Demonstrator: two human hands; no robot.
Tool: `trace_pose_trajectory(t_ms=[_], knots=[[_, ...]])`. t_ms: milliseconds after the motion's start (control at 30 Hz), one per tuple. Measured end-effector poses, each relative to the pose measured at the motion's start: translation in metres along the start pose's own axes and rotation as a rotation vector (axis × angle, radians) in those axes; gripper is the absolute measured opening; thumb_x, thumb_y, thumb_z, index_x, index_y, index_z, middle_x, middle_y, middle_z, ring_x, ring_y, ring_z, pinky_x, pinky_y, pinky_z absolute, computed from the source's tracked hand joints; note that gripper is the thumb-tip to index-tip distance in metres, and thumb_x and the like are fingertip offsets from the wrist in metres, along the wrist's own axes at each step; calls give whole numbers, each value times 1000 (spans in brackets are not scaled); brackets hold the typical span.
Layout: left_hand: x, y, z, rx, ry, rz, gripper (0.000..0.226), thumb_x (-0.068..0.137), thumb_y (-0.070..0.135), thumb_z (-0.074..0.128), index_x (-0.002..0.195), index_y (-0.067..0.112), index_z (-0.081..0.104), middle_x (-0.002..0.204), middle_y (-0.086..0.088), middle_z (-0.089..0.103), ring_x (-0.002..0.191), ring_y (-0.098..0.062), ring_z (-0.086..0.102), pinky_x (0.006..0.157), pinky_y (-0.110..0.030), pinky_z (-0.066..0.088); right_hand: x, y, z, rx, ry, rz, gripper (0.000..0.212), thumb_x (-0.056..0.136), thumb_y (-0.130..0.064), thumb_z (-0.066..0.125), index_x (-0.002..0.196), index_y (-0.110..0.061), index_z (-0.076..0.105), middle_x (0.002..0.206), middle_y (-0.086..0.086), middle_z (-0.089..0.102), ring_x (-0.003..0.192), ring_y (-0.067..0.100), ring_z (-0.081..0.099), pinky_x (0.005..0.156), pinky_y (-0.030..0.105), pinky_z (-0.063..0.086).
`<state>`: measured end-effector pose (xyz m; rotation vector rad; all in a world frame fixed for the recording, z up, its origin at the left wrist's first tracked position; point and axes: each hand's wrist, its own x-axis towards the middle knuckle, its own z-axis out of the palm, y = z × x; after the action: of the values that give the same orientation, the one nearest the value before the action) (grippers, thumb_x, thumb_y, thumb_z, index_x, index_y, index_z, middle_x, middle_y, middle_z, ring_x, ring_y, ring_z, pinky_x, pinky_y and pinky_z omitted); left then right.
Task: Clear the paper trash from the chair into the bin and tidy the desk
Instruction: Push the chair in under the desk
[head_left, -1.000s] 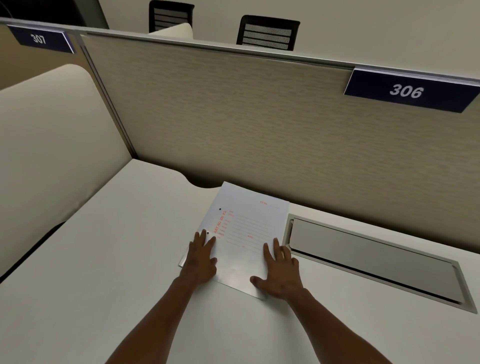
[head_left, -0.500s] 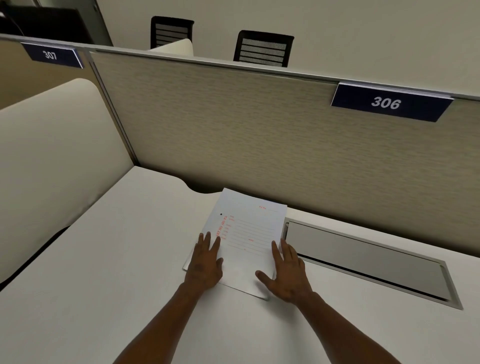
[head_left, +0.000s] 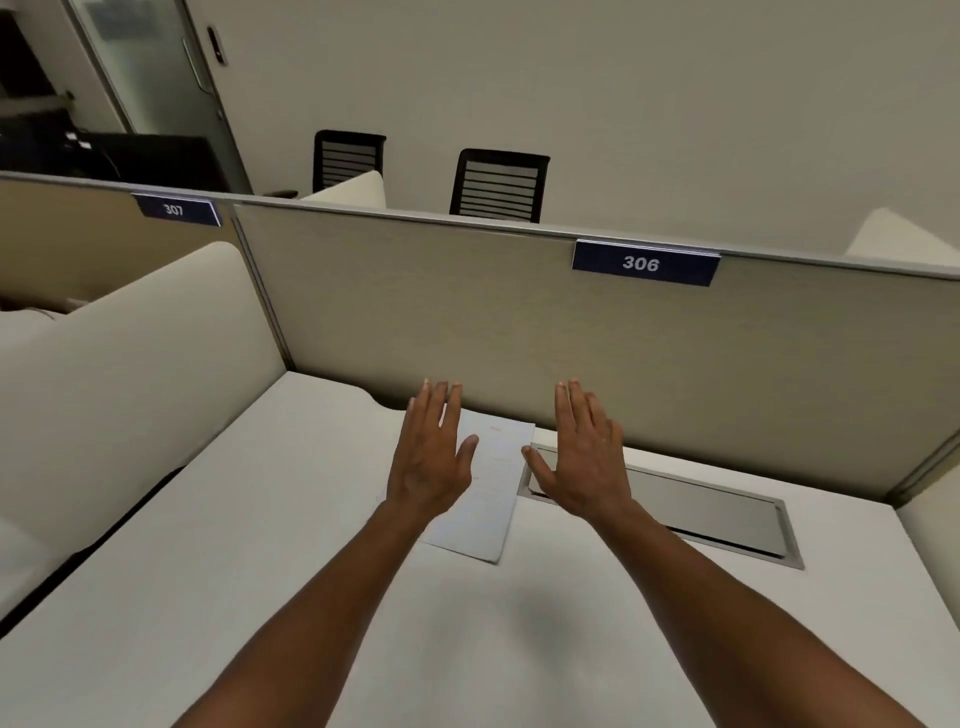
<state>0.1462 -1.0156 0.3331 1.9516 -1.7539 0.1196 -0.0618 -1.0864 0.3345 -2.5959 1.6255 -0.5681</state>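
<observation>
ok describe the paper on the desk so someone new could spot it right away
Find the beige partition with the 306 sign. On the white desk below it, left of the grey metal cable flap, lies the sheet of paper. It is the only loose, flat item, with faint red print.

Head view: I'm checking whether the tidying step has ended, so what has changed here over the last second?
Both hands have let go: the left hand and right hand lifted off the paper sheet, fingers straight, toward the partition. The camera tilted up. The sheet stays flat on the desk beside the cable tray.
</observation>
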Motion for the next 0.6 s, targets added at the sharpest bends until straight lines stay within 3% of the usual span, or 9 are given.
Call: trace_pose_trajectory(t_ms=[233, 400, 600], knots=[[-55, 93, -116, 83, 194, 102, 76, 98, 38, 50, 162, 8, 21, 168, -13, 27, 159, -32, 15, 128, -51, 20, -79, 13, -147, -83, 181, -133, 99, 91, -67, 48, 166, -14, 9, 174, 10, 12, 156, 33, 22, 115, 52, 36], [-128, 181, -205, 152, 336, 104, 80, 98, 42, 52, 163, 12, 16, 170, -11, 23, 159, -29, 12, 129, -45, 14, -172, 27, -260, -113, 314, -204, 101, 91, -68, 48, 166, -12, 10, 173, 11, 14, 154, 33, 26, 112, 51, 38], [-213, 285, -291, 204, 467, 165, 82, 97, 45, 52, 163, 12, 17, 169, -12, 24, 159, -29, 16, 129, -46, 18, -272, 36, -364, -89, 437, -264, 103, 91, -70, 50, 166, -12, 10, 174, 10, 10, 157, 32, 21, 114, 47, 33]])
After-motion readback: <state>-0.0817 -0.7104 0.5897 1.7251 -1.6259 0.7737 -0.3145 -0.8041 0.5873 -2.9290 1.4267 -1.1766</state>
